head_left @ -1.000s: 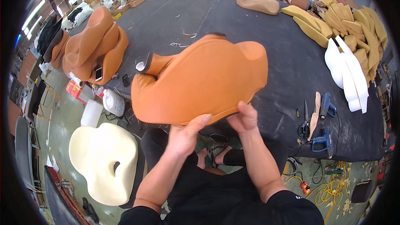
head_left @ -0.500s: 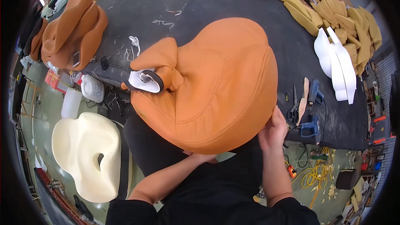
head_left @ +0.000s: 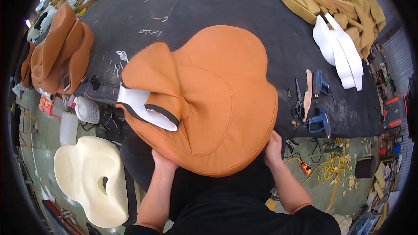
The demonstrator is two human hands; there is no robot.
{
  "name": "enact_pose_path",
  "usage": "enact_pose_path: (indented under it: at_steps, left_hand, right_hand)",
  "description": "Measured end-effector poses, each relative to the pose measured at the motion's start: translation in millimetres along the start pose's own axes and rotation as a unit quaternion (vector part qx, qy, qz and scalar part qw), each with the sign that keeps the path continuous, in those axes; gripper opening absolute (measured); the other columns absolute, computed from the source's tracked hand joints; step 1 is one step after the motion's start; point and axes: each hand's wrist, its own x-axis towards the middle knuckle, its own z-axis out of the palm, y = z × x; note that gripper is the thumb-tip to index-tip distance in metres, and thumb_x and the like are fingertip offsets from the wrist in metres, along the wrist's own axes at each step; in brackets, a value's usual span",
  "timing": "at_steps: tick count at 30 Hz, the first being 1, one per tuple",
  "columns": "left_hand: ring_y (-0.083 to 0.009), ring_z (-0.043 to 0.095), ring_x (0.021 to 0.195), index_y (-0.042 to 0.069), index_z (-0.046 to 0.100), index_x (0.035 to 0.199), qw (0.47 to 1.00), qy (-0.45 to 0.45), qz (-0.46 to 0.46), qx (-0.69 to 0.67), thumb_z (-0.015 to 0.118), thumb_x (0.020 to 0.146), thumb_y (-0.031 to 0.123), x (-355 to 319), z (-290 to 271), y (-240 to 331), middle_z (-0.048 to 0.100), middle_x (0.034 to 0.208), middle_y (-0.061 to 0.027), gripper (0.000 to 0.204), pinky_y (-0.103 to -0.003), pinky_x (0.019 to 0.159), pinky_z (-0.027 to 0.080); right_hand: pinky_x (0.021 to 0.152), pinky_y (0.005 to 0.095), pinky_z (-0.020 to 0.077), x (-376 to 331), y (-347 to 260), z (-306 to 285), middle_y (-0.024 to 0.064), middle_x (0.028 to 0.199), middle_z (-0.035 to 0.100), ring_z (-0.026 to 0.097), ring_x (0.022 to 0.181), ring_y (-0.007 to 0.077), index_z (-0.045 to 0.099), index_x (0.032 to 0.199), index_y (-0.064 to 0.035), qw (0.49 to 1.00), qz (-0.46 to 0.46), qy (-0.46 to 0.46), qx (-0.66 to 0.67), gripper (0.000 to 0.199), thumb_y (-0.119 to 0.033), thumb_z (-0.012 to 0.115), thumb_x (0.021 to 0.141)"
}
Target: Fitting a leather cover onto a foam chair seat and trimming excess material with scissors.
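Observation:
An orange leather-covered seat cushion [head_left: 204, 100] with stitched seams lies across my lap and the table edge. Its cover bunches into folds on the left, where a loose flap turns back and shows a white lining [head_left: 143, 109] with a dark edge. My left hand [head_left: 164, 160] grips the cushion's near left rim, its fingers hidden beneath. On the opposite side, my right hand [head_left: 273, 149] holds the near right rim, fingers partly tucked behind the leather.
Cream foam seat [head_left: 93, 182] stands at lower left. Scissors [head_left: 298, 102], a blue heat gun [head_left: 320, 122] and a second blue tool [head_left: 319, 82] lie on the dark table [head_left: 187, 13]. White shaped pieces [head_left: 342, 54], mustard pads [head_left: 348, 6] and brown leather seats [head_left: 61, 52] sit farther out.
My left hand has come from under the cushion's near middle to its near left rim. The cushion has turned slightly, its flap spreading wider. My right hand has shifted a little left and down.

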Motion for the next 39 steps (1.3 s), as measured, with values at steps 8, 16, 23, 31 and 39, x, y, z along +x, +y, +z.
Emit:
enact_pose_path:
  at_steps: [8, 16, 23, 31, 39]
  left_hand:
    - [-0.0358, 0.052, 0.136, 0.002, 0.049, 0.147, 0.992, -0.066, 0.042, 0.098, 0.035, 0.109, 0.035, 30.1, 23.4, 40.9, 0.055, 0.148, -0.0169, 0.052, -0.049, 0.117, 0.041]
    - [-0.0395, 0.049, 0.139, 0.005, 0.047, 0.151, 0.997, -0.038, 0.039, 0.058, 0.037, 0.107, 0.037, 38.9, 18.0, 25.3, 0.05, 0.153, -0.018, 0.056, -0.056, 0.118, 0.038]
    - [-0.0384, 0.048, 0.141, 0.005, 0.046, 0.152, 0.996, -0.025, 0.033, 0.085, 0.035, 0.108, 0.039, 45.1, 11.6, 23.2, 0.049, 0.155, -0.0183, 0.056, -0.055, 0.12, 0.037]
    - [-0.0358, 0.057, 0.131, 0.004, 0.052, 0.146, 0.995, 0.016, 0.037, 0.087, 0.033, 0.109, 0.035, 63.1, 0.1, 26.7, 0.057, 0.147, -0.0165, 0.051, -0.051, 0.113, 0.046]
    - [-0.036, 0.054, 0.134, 0.004, 0.052, 0.146, 0.998, -0.007, 0.017, 0.066, 0.035, 0.109, 0.035, 72.5, -4.6, 33.5, 0.056, 0.148, -0.0162, 0.051, -0.052, 0.116, 0.042]
  right_hand:
    - [0.075, 0.0373, 0.0558, -7.9, -5.1, -4.2, 0.0234, 0.095, 0.075, 0.075, 0.086, 0.027, 0.072, 0.107, 0.0053, 0.919, -0.208, 0.078, -0.325, 0.019, 0.0, 0.061, 0.092]
    - [0.076, 0.0506, 0.0548, 83.4, -200.7, 83.1, 0.0183, 0.088, 0.074, 0.071, 0.088, 0.038, 0.072, 0.109, -0.0073, 0.728, -0.347, -0.015, -0.59, 0.028, -0.027, 0.072, 0.089]
    - [0.109, 0.0429, 0.0474, 148.8, -216.6, 304.6, 0.0354, 0.142, 0.055, 0.056, 0.134, 0.0402, 0.049, 0.14, 0.0177, 0.819, -0.242, -0.208, -0.477, 0.1, -0.055, 0.08, 0.08]
    - [0.102, 0.0448, 0.0532, 177.1, -184.3, 386.2, 0.0272, 0.127, 0.069, 0.065, 0.12, 0.0433, 0.073, 0.118, 0.0013, 0.847, -0.242, -0.123, -0.457, 0.043, -0.027, 0.067, 0.086]
    - [0.081, 0.0411, 0.0517, 169.3, -286.3, 350.7, 0.0139, 0.097, 0.068, 0.064, 0.093, 0.0257, 0.068, 0.093, 0.0069, 0.936, -0.27, -0.112, 0.197, 0.017, 0.002, 0.064, 0.078]
